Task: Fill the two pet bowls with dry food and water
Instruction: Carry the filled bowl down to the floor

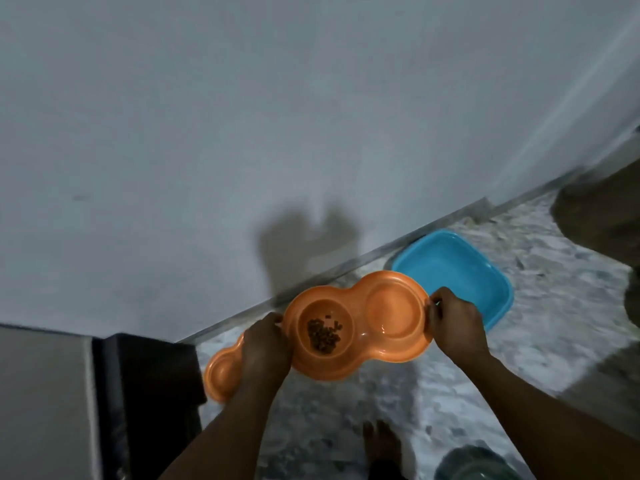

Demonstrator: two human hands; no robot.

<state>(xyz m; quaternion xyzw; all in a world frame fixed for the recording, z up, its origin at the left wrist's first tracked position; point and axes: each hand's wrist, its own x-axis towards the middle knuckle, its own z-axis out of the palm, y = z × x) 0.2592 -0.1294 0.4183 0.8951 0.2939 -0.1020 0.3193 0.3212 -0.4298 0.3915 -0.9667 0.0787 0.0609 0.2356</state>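
An orange double pet bowl [360, 360] is held above the floor by both ends. My left hand [265, 344] grips its left rim and my right hand [453, 323] grips its right rim. The bowl's left well holds a small heap of brown dry food [322, 336]. Its right well [394, 310] has a glint at the bottom, perhaps a little water. A second orange double bowl [221, 372] lies on the floor below my left hand, partly hidden by my hand and the held bowl.
A blue square basin [446, 271] sits on the mottled floor against the white wall. A dark cabinet [149, 393] stands at the left. A dark bulky shape [599, 220] is at the right. A greenish round container [481, 465] and a bare foot [382, 441] are at the bottom.
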